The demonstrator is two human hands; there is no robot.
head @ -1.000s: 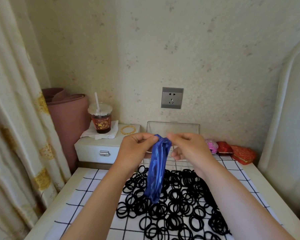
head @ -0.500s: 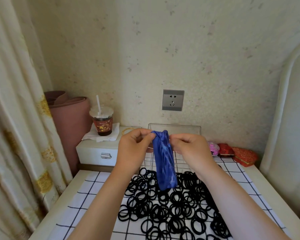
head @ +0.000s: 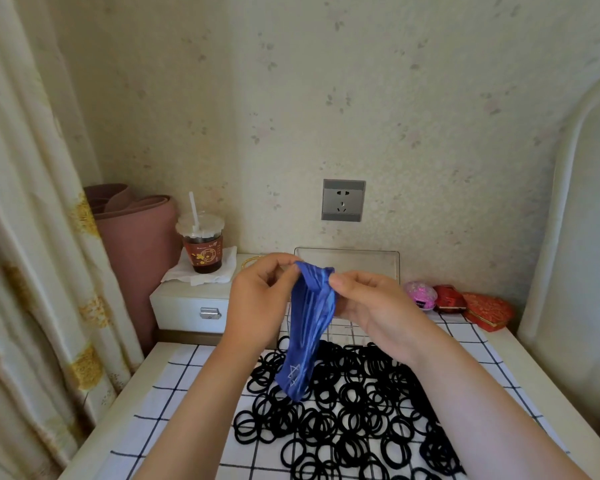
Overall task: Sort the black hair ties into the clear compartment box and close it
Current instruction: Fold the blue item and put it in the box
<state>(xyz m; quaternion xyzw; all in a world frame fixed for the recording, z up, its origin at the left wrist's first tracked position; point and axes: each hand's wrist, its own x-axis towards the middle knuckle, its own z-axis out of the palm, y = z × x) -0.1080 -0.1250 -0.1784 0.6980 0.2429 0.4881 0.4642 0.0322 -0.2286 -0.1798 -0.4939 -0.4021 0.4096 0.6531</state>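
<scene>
Both hands, left hand (head: 257,299) and right hand (head: 371,306), pinch the top of a blue fabric pouch (head: 307,327) above black hair ties (head: 354,410) heaped on the desk (head: 174,393).

Near left: bare checked cloth (head: 187,386), open passage.
Centre to right: black hair ties (head: 354,407) spread thickly, touching and overlapping.
Far centre: clear compartment box (head: 361,263), lid upright, screened by left hand (head: 257,306), right hand (head: 371,310) and hanging blue pouch (head: 309,327).
Far right: small pouches (head: 448,299) fill corner.
</scene>
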